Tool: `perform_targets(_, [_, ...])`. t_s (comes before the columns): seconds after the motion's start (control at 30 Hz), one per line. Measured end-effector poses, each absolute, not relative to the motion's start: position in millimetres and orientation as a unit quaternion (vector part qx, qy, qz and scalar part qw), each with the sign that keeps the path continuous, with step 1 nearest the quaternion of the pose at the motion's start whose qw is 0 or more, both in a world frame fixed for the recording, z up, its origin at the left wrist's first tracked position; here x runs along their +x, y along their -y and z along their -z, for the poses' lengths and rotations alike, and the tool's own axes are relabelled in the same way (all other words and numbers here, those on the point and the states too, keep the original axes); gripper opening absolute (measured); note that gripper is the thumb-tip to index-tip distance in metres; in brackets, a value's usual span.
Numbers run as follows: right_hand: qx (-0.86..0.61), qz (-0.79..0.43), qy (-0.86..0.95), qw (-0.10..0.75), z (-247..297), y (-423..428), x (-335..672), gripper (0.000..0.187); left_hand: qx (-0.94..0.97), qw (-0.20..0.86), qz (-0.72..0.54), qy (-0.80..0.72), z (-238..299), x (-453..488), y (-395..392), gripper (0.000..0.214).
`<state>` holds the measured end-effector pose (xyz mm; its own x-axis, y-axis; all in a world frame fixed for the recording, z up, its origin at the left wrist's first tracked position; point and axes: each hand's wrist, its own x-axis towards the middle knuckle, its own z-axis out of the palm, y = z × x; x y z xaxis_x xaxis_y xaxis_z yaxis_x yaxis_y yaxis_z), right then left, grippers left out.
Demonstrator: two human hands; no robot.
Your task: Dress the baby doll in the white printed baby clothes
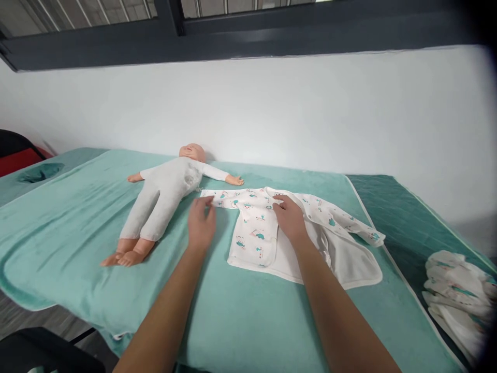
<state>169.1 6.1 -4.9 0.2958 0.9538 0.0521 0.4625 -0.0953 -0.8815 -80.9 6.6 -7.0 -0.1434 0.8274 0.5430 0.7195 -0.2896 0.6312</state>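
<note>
A white baby shirt (pixel 254 233) with small teal and pink prints lies spread on the teal blanket, its sleeves stretched to both sides. Its right-hand front panel is folded back, showing the plain white inside. My left hand (pixel 201 220) is at the left sleeve, fingers closed on the sleeve's lower edge near the cuff. At the neckline, my right hand (pixel 289 217) pinches the front edge of the shirt between thumb and fingers. To the left lies a baby doll (pixel 166 178) on its back, with a white cloth body and its arms spread; its hand is just above the shirt's sleeve.
The teal blanket (pixel 89 207) covers the table up to the white wall (pixel 272 114). Crumpled white printed clothes (pixel 456 290) lie at the right on a darker green cover (pixel 384 207). A black and red object (pixel 19 155) stands at the far left, and a dark window frame runs above.
</note>
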Motion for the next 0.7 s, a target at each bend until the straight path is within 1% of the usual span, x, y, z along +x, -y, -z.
perform_targets(0.03, [-0.663, -0.316, 0.506, 0.453, 2.1, -5.9, 167.2, 0.036, 0.683, 0.087, -0.455, -0.565, 6.4, -74.3, 10.7, 0.026])
perform_targets(0.1, [-0.584, -0.4, 0.495, 0.504, -5.1, -4.2, 159.4, 0.048, 0.752, 0.112, -0.411, -0.503, 8.1, -61.2, 46.9, 0.025])
perform_targets(0.13, [-0.525, -0.449, 0.5, 0.522, -8.4, -2.7, 153.7, 0.056, 0.776, 0.108, -0.388, -0.485, 10.0, -55.2, 63.6, 0.03])
perform_targets(0.2, [-0.406, -0.53, 0.525, 0.528, -11.7, 1.4, 141.1, 0.068, 0.792, 0.092, -0.36, -0.484, 14.9, -45.4, 89.6, 0.053])
perform_targets(0.23, [-0.368, -0.549, 0.542, 0.519, -10.9, 3.6, 135.5, 0.068, 0.794, 0.087, -0.344, -0.494, 17.2, -42.0, 97.9, 0.058])
perform_targets(0.27, [-0.355, -0.549, 0.559, 0.51, -8.5, 5.5, 131.0, 0.065, 0.792, 0.084, -0.329, -0.508, 19.1, -39.7, 103.1, 0.057])
perform_targets(0.3, [-0.365, -0.53, 0.577, 0.503, -4.8, 7.0, 128.2, 0.059, 0.787, 0.085, -0.317, -0.523, 20.5, -38.5, 105.4, 0.048])
perform_targets(0.37, [-0.419, -0.463, 0.607, 0.491, 4.6, 8.6, 127.4, 0.047, 0.764, 0.088, -0.314, -0.556, 21.7, -39.0, 104.6, 0.022])
perform_targets(0.4, [-0.448, -0.429, 0.619, 0.482, 9.1, 8.7, 128.8, 0.044, 0.744, 0.093, -0.326, -0.575, 21.7, -40.5, 103.1, 0.016])
perform_targets(0.47, [-0.495, -0.367, 0.645, 0.452, 15.7, 8.2, 132.9, 0.042, 0.687, 0.114, -0.364, -0.618, 21.4, -44.8, 100.9, 0.017])
perform_targets(0.53, [-0.517, -0.301, 0.691, 0.406, 18.4, 7.6, 135.1, 0.046, 0.618, 0.141, -0.403, -0.66, 21.2, -49.5, 100.8, 0.016])
perform_targets(0.63, [-0.52, -0.191, 0.77, 0.318, 17.3, 8.8, 133.0, 0.052, 0.536, 0.158, -0.468, -0.685, 22.0, -54.3, 102.9, 0.004])
perform_targets(0.7, [-0.519, -0.145, 0.8, 0.265, 16.0, 11.3, 129.7, 0.055, 0.521, 0.126, -0.512, -0.671, 22.6, -55.3, 104.3, 0.021])
